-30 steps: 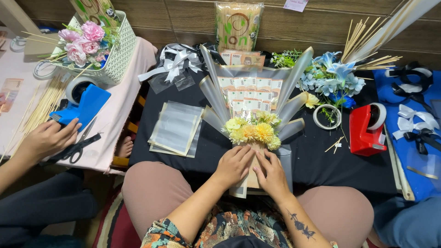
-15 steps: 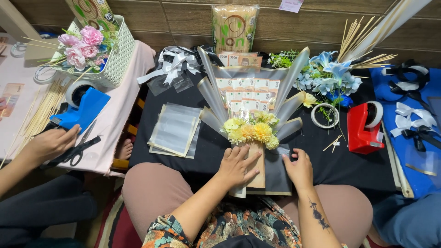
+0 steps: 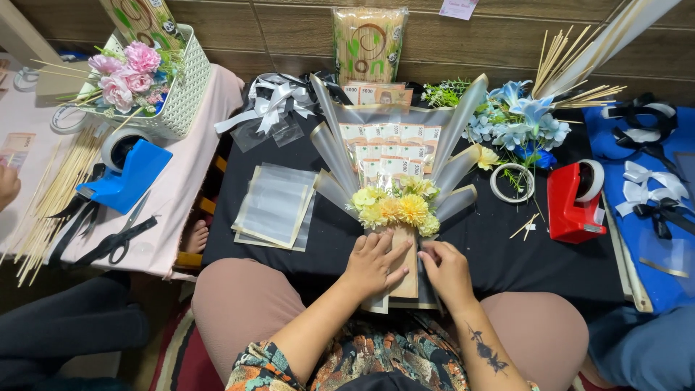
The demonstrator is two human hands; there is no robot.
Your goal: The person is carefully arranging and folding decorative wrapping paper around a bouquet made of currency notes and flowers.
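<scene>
While both hands, left hand [image 3: 373, 264] and right hand [image 3: 447, 274], press flat-fingered on the brown stem wrap [image 3: 407, 269], the banknote bouquet [image 3: 391, 170] looks nearly assembled; no ribbon binds it yet.

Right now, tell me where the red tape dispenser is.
In the head view, the red tape dispenser stands on the black table to the person's right, beside a loose tape ring and below the blue flowers, well clear of the right hand.
</scene>
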